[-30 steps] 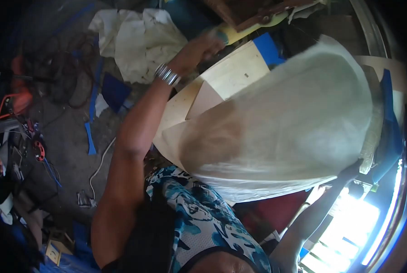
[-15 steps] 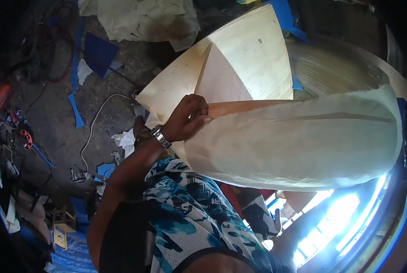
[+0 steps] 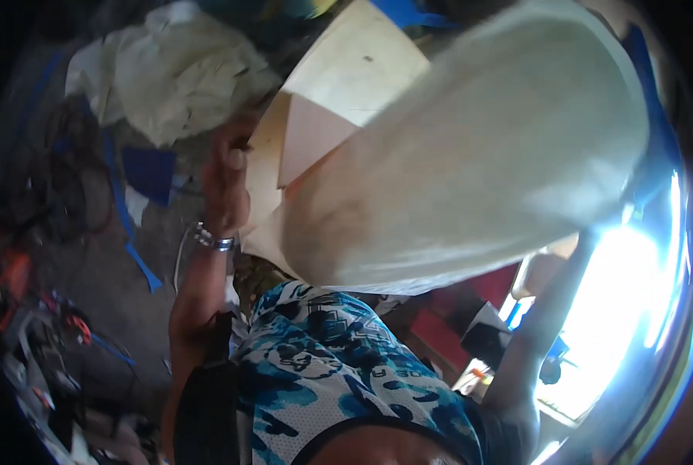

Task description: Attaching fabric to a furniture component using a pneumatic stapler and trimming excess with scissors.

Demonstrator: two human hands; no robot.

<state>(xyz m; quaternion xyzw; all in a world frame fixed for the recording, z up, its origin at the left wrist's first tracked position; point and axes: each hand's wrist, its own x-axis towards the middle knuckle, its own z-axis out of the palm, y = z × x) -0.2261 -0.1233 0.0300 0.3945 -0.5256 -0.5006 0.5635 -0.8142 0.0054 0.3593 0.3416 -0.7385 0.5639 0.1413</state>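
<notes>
A large cream-coloured cloth-like sheet (image 3: 470, 170) rises in front of me, bulging and slanting up to the right. Beyond its edge lies a pale wooden panel (image 3: 354, 66) with a pinkish triangular piece (image 3: 311, 136) on it. My left hand (image 3: 228, 182), with a metal watch on its wrist, is beside the panel's left edge, off the sheet. Motion smears its fingers, so their grip does not show. My right forearm (image 3: 536, 333) reaches up to the sheet's lower right edge, where the sheet and glare hide the hand.
Crumpled cream material (image 3: 183, 77) lies on the dark floor at the upper left. Nearby are a dark blue piece (image 3: 149, 174) and a blue strip (image 3: 143, 267). Cables and mixed clutter (image 3: 67, 333) fill the left side. Bright light (image 3: 617, 310) glares at the right.
My left hand has left the sheet's near left edge and moved left. The sheet's right part now stands higher in view, covering more of the panel. The whole view has also shifted.
</notes>
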